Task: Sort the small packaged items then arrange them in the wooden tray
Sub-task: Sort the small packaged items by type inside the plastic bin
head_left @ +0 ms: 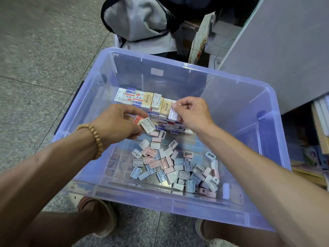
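Observation:
A clear blue plastic bin (263,111) sits on the floor in front of me. Packaged erasers (142,99) stand in neat rows at its far middle. Loose pastel sharpeners (176,168) in pink, blue and white lie heaped at the near bottom. My left hand (117,122), with a wooden bead bracelet on the wrist, holds a few small items, among them a white sharpener (147,125) and a red-wrapped piece. My right hand (193,113) pinches a white packaged eraser (173,114) at the right end of the rows. No wooden tray is in view.
A grey and black bag (140,22) lies beyond the bin. A grey cabinet (284,56) stands at the right, with stacked books (320,125) below it. Speckled floor tiles spread to the left. My sandalled feet (99,216) show under the bin's near edge.

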Demonstrator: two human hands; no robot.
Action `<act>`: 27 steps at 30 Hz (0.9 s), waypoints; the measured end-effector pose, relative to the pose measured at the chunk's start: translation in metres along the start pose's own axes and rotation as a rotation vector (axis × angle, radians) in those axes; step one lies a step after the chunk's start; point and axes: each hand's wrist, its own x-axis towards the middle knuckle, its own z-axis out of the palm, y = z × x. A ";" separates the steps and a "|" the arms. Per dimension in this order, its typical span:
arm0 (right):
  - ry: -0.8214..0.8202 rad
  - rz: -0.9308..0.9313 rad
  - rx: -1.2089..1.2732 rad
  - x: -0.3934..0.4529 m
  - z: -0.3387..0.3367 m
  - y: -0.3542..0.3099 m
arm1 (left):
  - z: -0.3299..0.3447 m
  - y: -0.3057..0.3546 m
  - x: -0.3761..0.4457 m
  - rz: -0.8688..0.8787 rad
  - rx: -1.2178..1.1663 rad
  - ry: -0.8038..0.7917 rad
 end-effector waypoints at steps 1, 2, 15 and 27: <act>0.029 0.014 0.000 0.006 0.005 -0.001 | 0.002 0.002 0.002 0.005 -0.007 0.011; 0.055 0.016 -0.019 0.011 0.011 -0.001 | 0.003 0.004 0.004 0.009 -0.006 0.020; 0.154 -0.049 -0.117 0.014 0.014 -0.006 | -0.003 0.003 0.021 -0.002 0.037 0.061; -0.127 0.171 0.131 -0.012 -0.028 -0.019 | 0.033 0.026 0.048 0.326 0.214 0.060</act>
